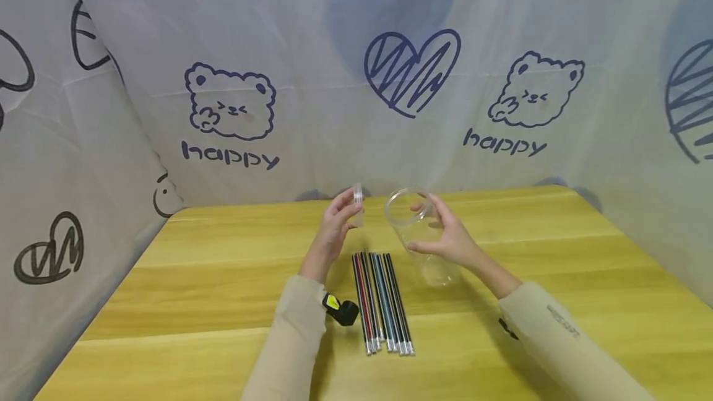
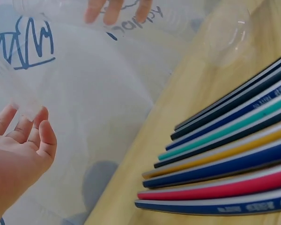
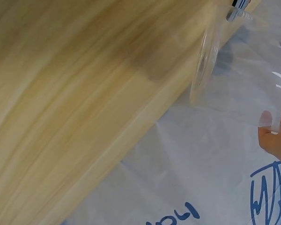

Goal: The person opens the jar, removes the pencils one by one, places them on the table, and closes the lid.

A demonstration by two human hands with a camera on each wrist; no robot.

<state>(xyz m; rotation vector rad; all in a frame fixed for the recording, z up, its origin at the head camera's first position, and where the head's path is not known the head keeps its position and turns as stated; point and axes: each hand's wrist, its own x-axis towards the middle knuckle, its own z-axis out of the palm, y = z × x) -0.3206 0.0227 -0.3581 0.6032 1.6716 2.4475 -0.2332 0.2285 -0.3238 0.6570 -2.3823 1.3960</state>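
Observation:
My left hand (image 1: 332, 223) pinches a clear plastic lid (image 1: 358, 204), held upright so that its edge faces the head view. In the left wrist view, the fingertips (image 2: 43, 115) lie along the lid's lower edge. To the right, my right hand (image 1: 455, 241) grips a clear, tall plastic cup (image 1: 437, 270) around its side. The cup tilts, with its round mouth up and toward the lid, and lid and cup are apart. Between my forearms lies a row of slim pencils (image 1: 384, 302), side by side, in dark, red, teal and yellow colours, silver ends toward me.
The yellow wood-grain table (image 1: 184, 302) spreads under both hands. A pale cloth (image 1: 323, 135) with bear and heart drawings hangs along the table's far edge and on the left. A small black device (image 1: 341, 309) is strapped at the left wrist, close beside the pencils.

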